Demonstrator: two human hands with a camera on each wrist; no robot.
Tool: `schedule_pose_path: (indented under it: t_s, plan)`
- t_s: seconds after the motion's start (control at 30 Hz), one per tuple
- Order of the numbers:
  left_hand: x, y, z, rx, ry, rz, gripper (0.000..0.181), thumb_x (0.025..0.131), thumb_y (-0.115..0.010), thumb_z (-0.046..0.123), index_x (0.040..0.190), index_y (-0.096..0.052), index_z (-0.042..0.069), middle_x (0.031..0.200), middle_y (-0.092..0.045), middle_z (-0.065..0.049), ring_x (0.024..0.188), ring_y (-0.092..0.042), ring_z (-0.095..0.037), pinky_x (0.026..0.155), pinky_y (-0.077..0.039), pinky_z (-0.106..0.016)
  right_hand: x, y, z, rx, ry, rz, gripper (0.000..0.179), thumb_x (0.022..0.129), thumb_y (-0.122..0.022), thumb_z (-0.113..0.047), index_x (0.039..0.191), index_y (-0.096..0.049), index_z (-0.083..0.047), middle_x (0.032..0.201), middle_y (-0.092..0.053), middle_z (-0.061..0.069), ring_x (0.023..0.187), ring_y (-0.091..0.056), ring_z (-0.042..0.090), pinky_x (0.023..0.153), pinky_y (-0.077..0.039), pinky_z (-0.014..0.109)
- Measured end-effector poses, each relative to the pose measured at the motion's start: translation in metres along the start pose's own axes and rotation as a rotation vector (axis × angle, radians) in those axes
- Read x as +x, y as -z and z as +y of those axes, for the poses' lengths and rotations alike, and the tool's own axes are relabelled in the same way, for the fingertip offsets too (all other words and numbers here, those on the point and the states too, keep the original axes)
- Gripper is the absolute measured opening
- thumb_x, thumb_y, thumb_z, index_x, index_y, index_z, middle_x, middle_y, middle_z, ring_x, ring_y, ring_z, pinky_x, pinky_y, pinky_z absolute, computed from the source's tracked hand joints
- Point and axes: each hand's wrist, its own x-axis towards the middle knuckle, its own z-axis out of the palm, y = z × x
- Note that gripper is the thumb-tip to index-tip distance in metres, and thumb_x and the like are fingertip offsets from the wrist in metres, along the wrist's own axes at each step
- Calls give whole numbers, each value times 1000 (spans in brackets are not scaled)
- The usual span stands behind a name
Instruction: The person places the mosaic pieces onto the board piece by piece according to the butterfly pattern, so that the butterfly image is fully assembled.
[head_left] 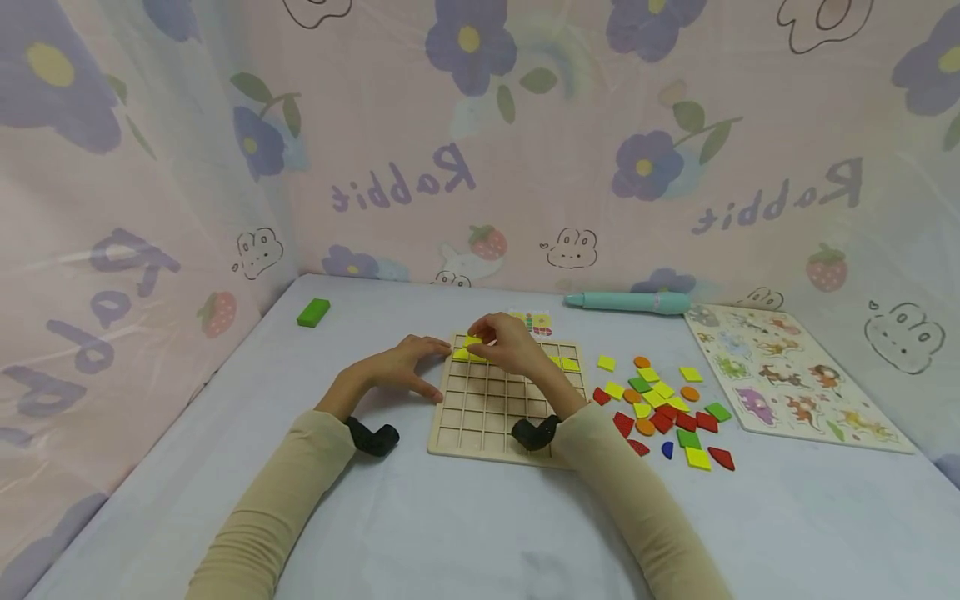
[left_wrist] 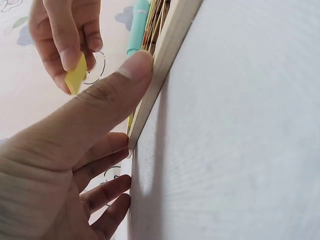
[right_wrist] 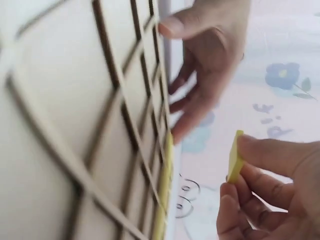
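A wooden grid board [head_left: 474, 443] lies flat on the table. My right hand [head_left: 508, 342] pinches a yellow square tile [right_wrist: 234, 157] between thumb and fingers, held above the board's far left corner. Along the left edge of the board rests my left hand [head_left: 401, 367], its thumb and fingers extended and spread; the left wrist view shows the thumb [left_wrist: 135, 67] against the wooden rim. More yellow tiles [head_left: 570, 364] sit in cells near the board's far side, partly hidden behind the right hand. Just behind the board is a small printed pattern [head_left: 542, 320], partly covered.
Loose red, yellow, green, orange and blue pieces [head_left: 663, 398] are scattered right of the board. Farther right lies an animal picture board [head_left: 795, 371]. A teal pen-shaped object [head_left: 626, 302] is at the back, and a green block [head_left: 314, 312] at the back left.
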Motion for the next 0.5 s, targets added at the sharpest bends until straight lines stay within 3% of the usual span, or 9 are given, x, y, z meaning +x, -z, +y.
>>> schedule_pose_path:
  t_s: [0.2, 0.5]
  plan:
    - [1, -1, -2, -6, -12, 10, 82, 72, -78, 43, 139, -43, 10, 148, -34, -6, 136, -22, -28, 111, -20, -50, 6, -17, 4, -10, -3, -66, 24, 82, -70, -12, 102, -65, -1, 98, -63, 9, 89, -57, 21, 82, -48, 31]
    - [0, 0, -1, -8, -5, 1, 81, 73, -77, 42, 139, -43, 11, 148, -33, -6, 136, -22, -29, 110, -20, -51, 8, -23, 16, -13, 14, -124, 26, 80, -74, -19, 101, -68, -5, 97, -66, 5, 88, -56, 18, 83, -47, 32]
